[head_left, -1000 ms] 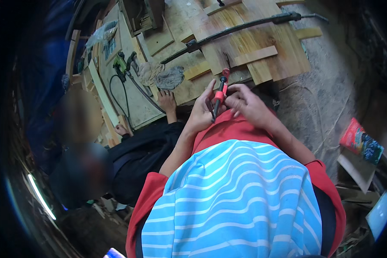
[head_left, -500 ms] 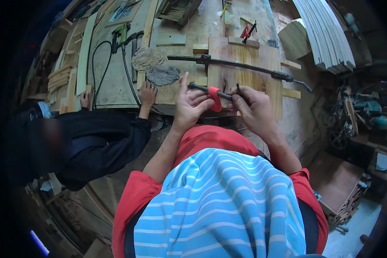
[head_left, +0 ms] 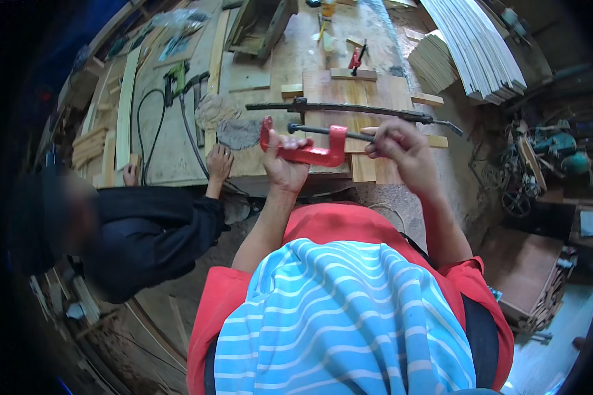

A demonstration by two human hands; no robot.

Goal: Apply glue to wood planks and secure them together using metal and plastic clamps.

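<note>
I hold a red C-clamp [head_left: 304, 151] in front of me above the edge of a wooden workbench [head_left: 280, 72]. My left hand [head_left: 284, 166] grips the clamp's red frame from below. My right hand [head_left: 402, 146] pinches the dark screw rod [head_left: 329, 132] that sticks out of the clamp toward the right. Just beyond the clamp, a long black bar clamp [head_left: 349, 110] lies across glued wooden boards [head_left: 349, 92].
A person in dark clothes [head_left: 145, 230] leans at the bench on my left, one hand [head_left: 219, 161] on its edge. A green power tool [head_left: 176, 76] with black cable, a second red clamp [head_left: 356, 59] and stacked white slats [head_left: 471, 43] lie around the bench.
The view has swung and the bench now lies straight ahead. I have raised the red clamp and turned it sideways, with my right hand shifted out along its screw rod.
</note>
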